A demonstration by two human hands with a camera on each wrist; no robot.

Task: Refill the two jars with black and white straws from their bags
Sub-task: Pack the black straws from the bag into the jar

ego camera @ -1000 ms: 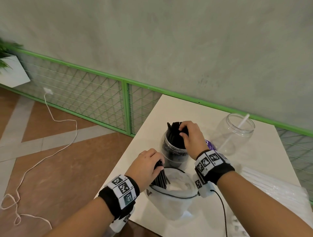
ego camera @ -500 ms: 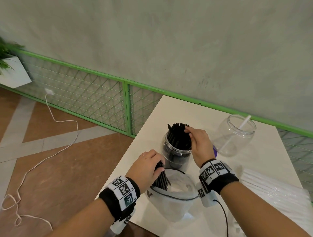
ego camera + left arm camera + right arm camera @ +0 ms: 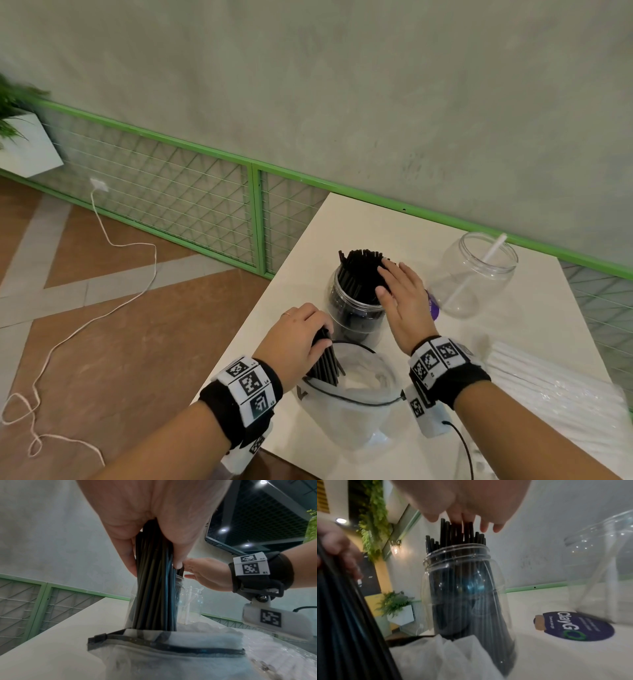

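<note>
A clear jar [image 3: 354, 317] [image 3: 464, 588] packed with black straws [image 3: 359, 274] stands mid-table. My right hand [image 3: 399, 294] lies flat over the straw tops, fingers [image 3: 485, 526] straight and touching them. My left hand [image 3: 298, 337] grips a bundle of black straws [image 3: 154, 585] that stands in the open clear bag [image 3: 352, 394] [image 3: 171, 655] at the table's near edge. A second clear jar [image 3: 476, 274] with one white straw [image 3: 479, 270] sits to the right. A bag of white straws [image 3: 555, 390] lies at the far right.
The white table [image 3: 376, 226] ends close on the left, above a brown floor with a white cable [image 3: 102, 308]. A green mesh railing [image 3: 253, 212] runs behind. A round purple sticker [image 3: 573, 626] lies between the jars. A cable [image 3: 462, 445] trails from my right wrist.
My right hand let go of the straws in the jar and flattened, moving to their right side and top. The left hand kept its grip on the bundle in the bag.
</note>
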